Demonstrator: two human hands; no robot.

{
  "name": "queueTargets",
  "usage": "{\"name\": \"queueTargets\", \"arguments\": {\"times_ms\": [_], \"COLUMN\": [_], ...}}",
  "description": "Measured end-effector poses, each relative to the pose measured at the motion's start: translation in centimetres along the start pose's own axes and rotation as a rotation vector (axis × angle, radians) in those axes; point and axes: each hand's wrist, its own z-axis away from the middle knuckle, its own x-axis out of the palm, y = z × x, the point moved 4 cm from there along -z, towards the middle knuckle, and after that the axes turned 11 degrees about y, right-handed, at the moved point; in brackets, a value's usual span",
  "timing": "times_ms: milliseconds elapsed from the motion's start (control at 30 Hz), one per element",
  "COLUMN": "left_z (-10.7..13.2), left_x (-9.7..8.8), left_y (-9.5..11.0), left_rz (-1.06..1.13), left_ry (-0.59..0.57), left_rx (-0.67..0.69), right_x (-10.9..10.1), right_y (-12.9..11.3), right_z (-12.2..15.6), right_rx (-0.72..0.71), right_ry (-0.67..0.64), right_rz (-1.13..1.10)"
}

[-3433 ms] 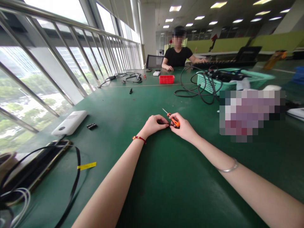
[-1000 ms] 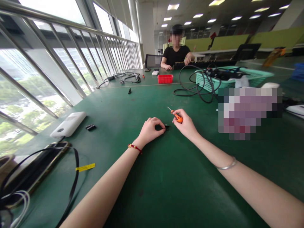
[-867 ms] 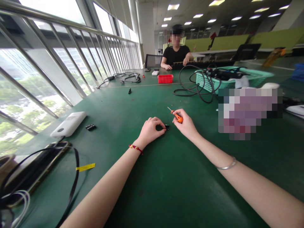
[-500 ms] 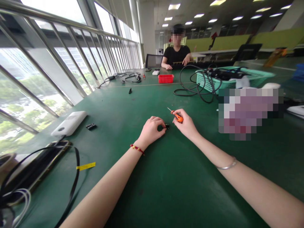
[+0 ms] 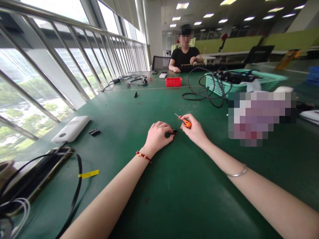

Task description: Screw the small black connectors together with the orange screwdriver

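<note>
My left hand (image 5: 159,135) rests on the green table (image 5: 159,199), thumb and fingers closed on a small black block-like part (image 5: 174,131). Its exact kind is too small to make out, and the fingers hide some of it. Just to the right, my right hand (image 5: 193,128) grips a screwdriver (image 5: 185,122) with an orange and black handle. The thin metal shaft points up and left, its tip apart from the black part. A similar small black piece (image 5: 94,132) lies on the table off to the left.
A white power bank (image 5: 71,128) and a dark phone-like slab with cables (image 5: 42,176) lie at left. Farther back are a black bit (image 5: 136,95), a red bin (image 5: 173,82) and a teal basket (image 5: 216,87) with cables. A person (image 5: 184,54) sits at the far end.
Both hands keep their grips and hardly move. The whole view shifts slightly left. The seated person's one hand has moved a little.
</note>
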Motion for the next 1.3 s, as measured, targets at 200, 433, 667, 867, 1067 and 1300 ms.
{"name": "queueTargets", "arguments": {"times_ms": [200, 433, 667, 867, 1067, 1300], "left_z": [0.0, -0.3, -0.1, -0.1, -0.1, -0.1], "left_x": [0.2, 0.4, 0.4, 0.4, 0.4, 0.5], "left_y": [-0.1, -0.4, -0.2, -0.3, -0.3, -0.3], "left_rz": [0.01, 0.023, -0.019, -0.004, 0.007, 0.008], "left_ry": [-0.016, -0.03, -0.005, 0.01, -0.006, -0.019], "left_rx": [0.001, -0.021, 0.034, 0.021, 0.021, 0.027], "right_x": [-0.1, 0.0, 0.8, 1.2, 1.3, 1.2], "right_y": [-0.1, 0.0, 0.3, 0.9, 0.8, 0.7], "right_z": [0.0, 0.0, 0.3, 0.3, 0.3, 0.4], "right_rx": [-0.003, -0.022, -0.053, -0.022, -0.013, 0.004], "right_ry": [-0.003, -0.009, -0.148, -0.237, -0.268, -0.3], "right_rz": [0.007, 0.022, -0.007, -0.06, -0.064, -0.144]}}
